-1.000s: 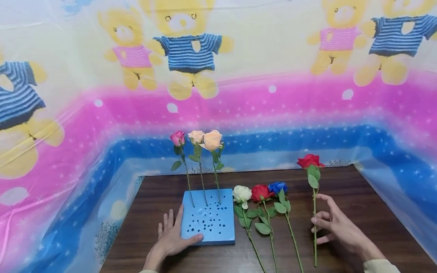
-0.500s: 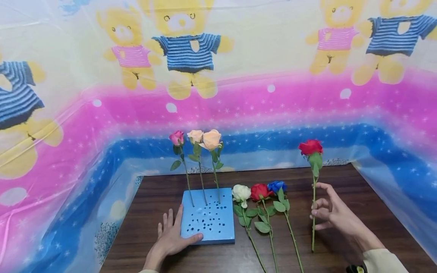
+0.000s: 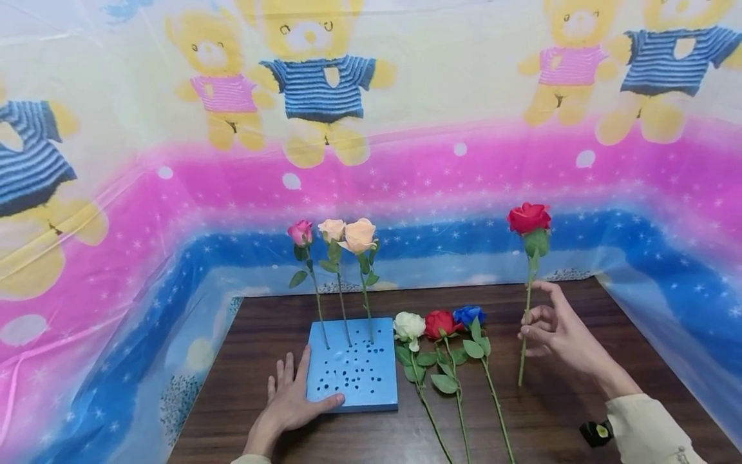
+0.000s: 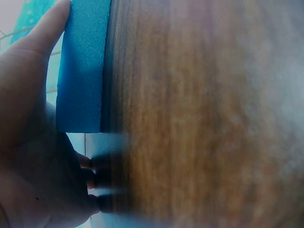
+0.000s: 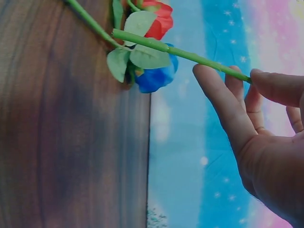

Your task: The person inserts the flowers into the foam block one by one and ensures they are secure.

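Note:
My right hand [image 3: 570, 338] pinches the green stem of a red artificial rose [image 3: 529, 219] between thumb and fingers, bloom up, stem nearly upright. In the right wrist view the stem's cut lower end [image 5: 116, 33] points free of the hand. At the left front corner of a blue foam block [image 3: 353, 367] full of small holes rests my left hand [image 3: 290, 399], fingers straight along its side and thumb on the front edge. The left wrist view shows the thumb against the foam block [image 4: 83, 71]. Standing in the block's back holes are a pink rose [image 3: 301, 232] and two peach roses [image 3: 360, 236].
On the dark wooden table [image 3: 278, 316], right of the block, lie a white rose [image 3: 409, 327], a red rose [image 3: 442, 324] and a blue rose [image 3: 468, 316], stems toward me. A bear-print cloth [image 3: 417, 174] hangs behind and beside the table.
My right hand has lifted the red rose higher and tipped its stem's lower end slightly left. The left hand stays in place on the foam block.

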The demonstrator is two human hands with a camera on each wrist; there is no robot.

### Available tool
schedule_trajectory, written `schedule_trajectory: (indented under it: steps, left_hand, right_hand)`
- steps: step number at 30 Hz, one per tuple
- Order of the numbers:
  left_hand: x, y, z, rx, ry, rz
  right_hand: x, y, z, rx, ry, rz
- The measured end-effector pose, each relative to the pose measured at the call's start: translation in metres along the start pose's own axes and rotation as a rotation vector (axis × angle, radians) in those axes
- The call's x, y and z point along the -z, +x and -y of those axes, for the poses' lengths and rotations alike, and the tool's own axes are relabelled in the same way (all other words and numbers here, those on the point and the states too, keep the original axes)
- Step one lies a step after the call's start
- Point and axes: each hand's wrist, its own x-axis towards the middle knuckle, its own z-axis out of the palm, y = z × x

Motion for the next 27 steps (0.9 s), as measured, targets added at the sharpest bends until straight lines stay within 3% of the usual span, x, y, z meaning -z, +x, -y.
schedule_trajectory:
  steps: [21, 27]
  left_hand:
    - [0.001, -0.003, 0.000, -0.008, 0.004, 0.005]
    - [0.001, -0.003, 0.000, -0.006, 0.006, -0.003]
  right_hand:
    - [-0.021, 0.050, 0.041, 0.117, -0.105, -0.030]
    - [-0.033, 0.061, 0.050, 0.102, -0.127, -0.017]
